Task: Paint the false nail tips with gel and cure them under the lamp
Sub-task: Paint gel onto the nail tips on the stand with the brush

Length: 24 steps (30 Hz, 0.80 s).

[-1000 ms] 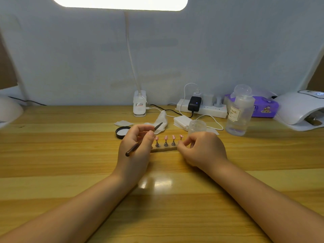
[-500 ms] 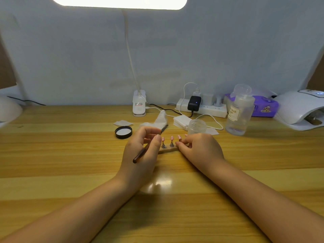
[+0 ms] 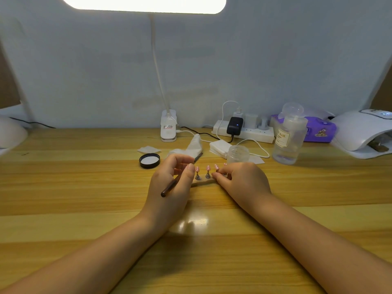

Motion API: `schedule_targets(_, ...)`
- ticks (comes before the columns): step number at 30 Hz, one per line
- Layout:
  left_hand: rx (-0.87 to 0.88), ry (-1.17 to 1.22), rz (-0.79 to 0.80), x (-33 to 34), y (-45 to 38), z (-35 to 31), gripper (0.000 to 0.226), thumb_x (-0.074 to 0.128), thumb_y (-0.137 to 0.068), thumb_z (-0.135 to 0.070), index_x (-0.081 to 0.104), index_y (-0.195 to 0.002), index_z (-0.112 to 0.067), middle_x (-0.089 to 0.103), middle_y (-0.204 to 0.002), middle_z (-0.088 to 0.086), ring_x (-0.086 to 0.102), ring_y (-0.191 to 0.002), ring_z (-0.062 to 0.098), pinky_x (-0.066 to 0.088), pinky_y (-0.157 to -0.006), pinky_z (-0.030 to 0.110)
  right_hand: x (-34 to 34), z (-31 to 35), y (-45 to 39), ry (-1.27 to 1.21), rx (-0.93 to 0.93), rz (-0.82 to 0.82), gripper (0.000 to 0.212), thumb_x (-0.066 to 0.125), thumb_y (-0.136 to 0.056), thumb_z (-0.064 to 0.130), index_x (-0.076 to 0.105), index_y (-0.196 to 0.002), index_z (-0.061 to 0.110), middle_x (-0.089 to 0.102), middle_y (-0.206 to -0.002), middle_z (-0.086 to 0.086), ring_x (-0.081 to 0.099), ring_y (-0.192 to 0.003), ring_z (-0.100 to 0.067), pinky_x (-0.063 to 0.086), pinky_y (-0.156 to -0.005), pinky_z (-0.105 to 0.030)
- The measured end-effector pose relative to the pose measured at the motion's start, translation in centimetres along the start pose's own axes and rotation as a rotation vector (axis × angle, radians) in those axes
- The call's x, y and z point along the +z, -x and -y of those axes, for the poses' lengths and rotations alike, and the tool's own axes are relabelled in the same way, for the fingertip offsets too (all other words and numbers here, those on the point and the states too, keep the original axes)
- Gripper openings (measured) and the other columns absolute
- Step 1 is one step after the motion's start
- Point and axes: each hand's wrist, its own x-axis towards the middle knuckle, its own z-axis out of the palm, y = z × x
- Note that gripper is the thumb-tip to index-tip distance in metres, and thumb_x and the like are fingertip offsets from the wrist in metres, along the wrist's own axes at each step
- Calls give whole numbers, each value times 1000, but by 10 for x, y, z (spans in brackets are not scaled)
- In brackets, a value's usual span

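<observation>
Several pink nail tips (image 3: pixel 208 167) stand on small metal stems along a wooden strip (image 3: pixel 202 183) in the middle of the table. My left hand (image 3: pixel 171 187) holds a dark brush (image 3: pixel 169 186) between thumb and fingers at the strip's left end, its tip pointing back toward the tissue. My right hand (image 3: pixel 241 181) pinches the strip's right end and hides the tips there. The white curing lamp (image 3: pixel 360 132) sits at the far right.
A black jar lid (image 3: pixel 149 160), a crumpled tissue (image 3: pixel 192 148), a stack of white wipes (image 3: pixel 219 146), a small clear jar (image 3: pixel 237 154) and a clear pump bottle (image 3: pixel 287 141) stand behind my hands. A power strip (image 3: pixel 244 130) and desk lamp base (image 3: pixel 168 128) line the wall.
Both hands and the strip of nail tips shifted slightly to the right. My left hand now covers more of the strip's left end.
</observation>
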Motion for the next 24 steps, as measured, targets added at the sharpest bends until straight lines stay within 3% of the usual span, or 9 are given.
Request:
schedule_targets(5,8,9,-2,0,0,0,21,53,-86,-32,62,-102,-22,66,-92,-7,65,-90,7,54,-78,26,0,1,1,-26,-29,-21,26,53,-94,42,72,-106,29,71,-91,6,60,-82,-12,45,-61,-26)
schedule_targets(9,87,-50,3,-3,0,-2,17,52,-87,-27,63,-100,-21,66,-90,-8,64,-89,8,51,-75,22,-1,2,4,-212,-47,-114,19,63,-89,34,74,-99,23,66,-72,5,56,-66,-10,44,-57,-27)
schedule_targets(14,217,-140,39,-5,2,-6,34,46,-85,-38,65,-97,-13,65,-87,-4,61,-87,12,51,-77,33,-2,5,5,-426,-52,-230,5,72,-83,19,74,-86,16,66,-70,8,57,-60,-4,48,-57,-18)
schedule_targets(20,245,-146,44,-4,2,-7,34,46,-85,-38,66,-97,-13,66,-88,-1,62,-88,17,50,-78,48,-3,2,4,-511,-23,-259,4,71,-84,18,73,-86,16,60,-62,16,56,-62,-2,45,-55,-13)
schedule_targets(24,285,-186,51,-2,3,-5,31,48,-87,-36,68,-98,-15,68,-87,-5,63,-87,14,49,-79,51,-2,2,4,-527,-49,-267,8,71,-85,20,76,-90,16,56,-57,12,51,-55,-6,44,-56,-19)
